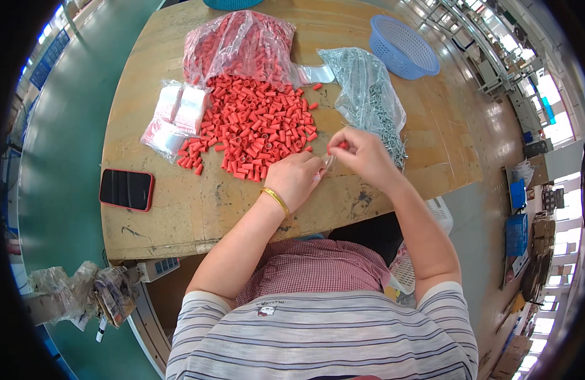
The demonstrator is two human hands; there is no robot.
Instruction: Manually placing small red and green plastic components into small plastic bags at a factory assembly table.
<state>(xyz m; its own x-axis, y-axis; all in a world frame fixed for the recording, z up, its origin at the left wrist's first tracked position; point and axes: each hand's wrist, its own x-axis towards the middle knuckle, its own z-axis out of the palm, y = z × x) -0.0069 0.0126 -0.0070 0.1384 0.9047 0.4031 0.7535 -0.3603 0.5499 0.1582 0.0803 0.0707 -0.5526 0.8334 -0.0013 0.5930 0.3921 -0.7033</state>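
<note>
In front of me my left hand [292, 180], with a gold bangle at the wrist, is closed on a small clear plastic bag [329, 162]. Close beside it my right hand [370, 159] pinches red plastic caps [343, 145] at the bag's mouth; how many is hidden by the fingers. A loose pile of hollow, tapered red caps [261, 130] spreads just beyond my left hand. It spills from a large clear bag [239, 47] full of the same caps. Past my right hand lies a clear bag of silvery screws or nails [375, 95].
Packs of small clear bags [178, 111] lie left of the pile, with a red-edged phone [126, 189] nearer the table's left edge. A blue plastic basket [403, 47] stands at the far right. The wooden table [178, 215] has a rounded front edge.
</note>
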